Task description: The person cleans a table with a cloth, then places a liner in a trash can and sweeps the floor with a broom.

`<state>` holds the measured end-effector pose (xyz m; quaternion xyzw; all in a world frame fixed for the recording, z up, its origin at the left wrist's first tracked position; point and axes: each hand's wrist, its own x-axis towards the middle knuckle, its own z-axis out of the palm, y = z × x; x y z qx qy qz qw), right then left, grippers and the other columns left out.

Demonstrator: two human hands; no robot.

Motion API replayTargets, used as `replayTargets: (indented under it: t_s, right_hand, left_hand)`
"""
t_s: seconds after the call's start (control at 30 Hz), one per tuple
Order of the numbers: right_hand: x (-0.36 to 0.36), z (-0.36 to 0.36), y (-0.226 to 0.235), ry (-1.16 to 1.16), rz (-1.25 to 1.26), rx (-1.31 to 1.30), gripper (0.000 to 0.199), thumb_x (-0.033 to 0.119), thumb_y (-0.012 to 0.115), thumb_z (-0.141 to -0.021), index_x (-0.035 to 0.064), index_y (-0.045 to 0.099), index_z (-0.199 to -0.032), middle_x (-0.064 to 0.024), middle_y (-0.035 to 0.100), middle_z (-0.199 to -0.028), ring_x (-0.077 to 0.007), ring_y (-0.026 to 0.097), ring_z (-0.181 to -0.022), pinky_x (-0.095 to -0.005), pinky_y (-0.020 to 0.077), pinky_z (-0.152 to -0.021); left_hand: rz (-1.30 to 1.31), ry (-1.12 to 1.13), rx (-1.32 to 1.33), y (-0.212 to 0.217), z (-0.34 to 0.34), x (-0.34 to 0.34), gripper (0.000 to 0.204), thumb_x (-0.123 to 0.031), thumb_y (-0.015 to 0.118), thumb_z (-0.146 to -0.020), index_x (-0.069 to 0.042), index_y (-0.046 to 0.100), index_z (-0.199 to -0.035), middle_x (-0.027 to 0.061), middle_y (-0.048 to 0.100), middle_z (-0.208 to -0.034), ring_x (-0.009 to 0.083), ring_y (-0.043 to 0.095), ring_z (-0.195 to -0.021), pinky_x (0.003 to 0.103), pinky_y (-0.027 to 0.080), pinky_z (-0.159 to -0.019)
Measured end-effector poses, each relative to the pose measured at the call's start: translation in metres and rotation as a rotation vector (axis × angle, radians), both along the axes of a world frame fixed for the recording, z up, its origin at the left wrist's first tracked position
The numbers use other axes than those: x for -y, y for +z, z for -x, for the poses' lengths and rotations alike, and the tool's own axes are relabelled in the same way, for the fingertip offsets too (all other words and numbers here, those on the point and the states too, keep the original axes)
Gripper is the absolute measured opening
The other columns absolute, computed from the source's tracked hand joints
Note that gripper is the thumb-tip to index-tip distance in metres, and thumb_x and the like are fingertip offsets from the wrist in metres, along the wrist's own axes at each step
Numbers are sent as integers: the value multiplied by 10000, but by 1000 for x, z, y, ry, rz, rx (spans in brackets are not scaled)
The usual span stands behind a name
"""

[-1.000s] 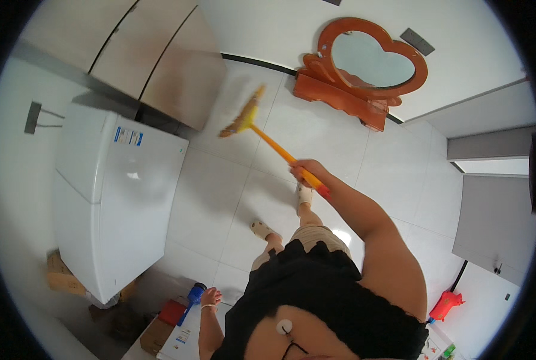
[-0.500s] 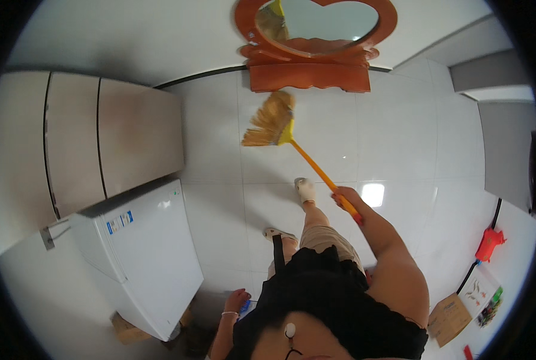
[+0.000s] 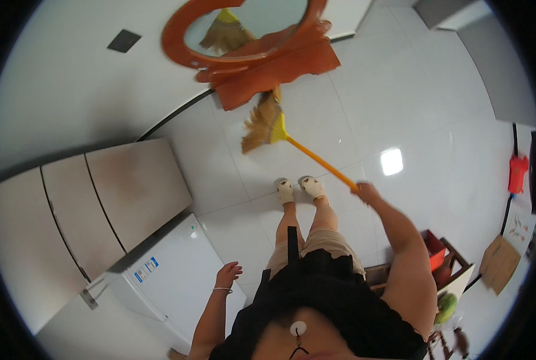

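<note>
My right hand (image 3: 367, 193) is wrapped round the end of the orange handle of a broom (image 3: 320, 161). The tan bristles (image 3: 261, 125), joined to the handle by a yellow collar, reach the tiled floor just in front of the red-brown mirror stand (image 3: 280, 69). Part of the bristle head lies close against the stand's lower edge; I cannot tell if they touch. My left hand (image 3: 229, 274) hangs free beside the white fridge, fingers apart and holding nothing. A bracelet circles that wrist.
The white fridge (image 3: 187, 282) and a beige cabinet (image 3: 139, 198) line the left side. At lower right are a red box (image 3: 434, 249), a green melon-like thing (image 3: 446, 307) and a cardboard box (image 3: 499, 264). A red bag (image 3: 518, 174) is by the right wall.
My view has turned, so the mirror stand now appears further left and tilted. My feet have come side by side. My left hand has risen forward, and the broom head is nearer the stand.
</note>
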<state>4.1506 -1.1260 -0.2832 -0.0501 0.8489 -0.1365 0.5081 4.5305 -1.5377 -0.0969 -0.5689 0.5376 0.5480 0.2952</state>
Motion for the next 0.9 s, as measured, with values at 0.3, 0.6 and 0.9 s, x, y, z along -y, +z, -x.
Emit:
replayTargets:
  t_s: [0.3,0.6,0.9]
  right_hand:
    - [1,88,-13,-479,-39,193,339,284,641,-746,58,588,-992,-55,465,-561,-138,400,-387,-296,352,-353]
    - [-32,-140,-6,-902,110,209,236,333,613,-781,120,569,-872,-34,446,-514,-131,423,-359,-296,358,-306]
    - [-16,-211,108,-321,230,-72,500,220,619,-736,19,467,-1168,-134,595,-799,-217,583,-678,-327,477,-635]
  left_hand:
    - [28,-153,84,-44,-12,54,337,-193,548,-818,-17,518,-1104,74,617,-916,159,609,-806,270,476,-674]
    - [-35,-238,177,-68,-24,97,334,-222,540,-826,-16,519,-1088,79,615,-919,167,608,-799,274,472,-658]
    - [-67,-292,58,-70,10,64,332,-236,547,-823,-34,526,-1085,70,614,-914,158,606,-790,274,470,-660]
